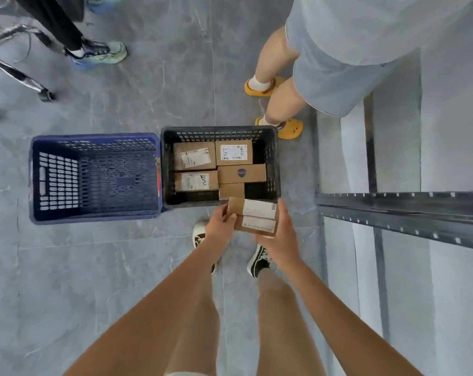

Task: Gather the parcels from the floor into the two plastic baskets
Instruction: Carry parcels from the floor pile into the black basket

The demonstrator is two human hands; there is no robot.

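So progress check, biggest stuff first: the blue basket [94,177], off to the left of the hands and a bit ahead, has nothing in it as far as I can see. The black basket [220,166] sits straight ahead of the hands, touching the blue one, and it's already got five cardboard parcels [194,158] lying flat on its bottom, with bare floor showing at the near left and right. No loose parcels show anywhere on the floor in view, so I'd guess it's mostly done, though there may be more out of sight. Both arms reach forward and down. The left hand [221,225] and right hand [280,240] grip one more parcel [253,215] from either side, fingers wrapped on its edges, right above the black basket's near rim.
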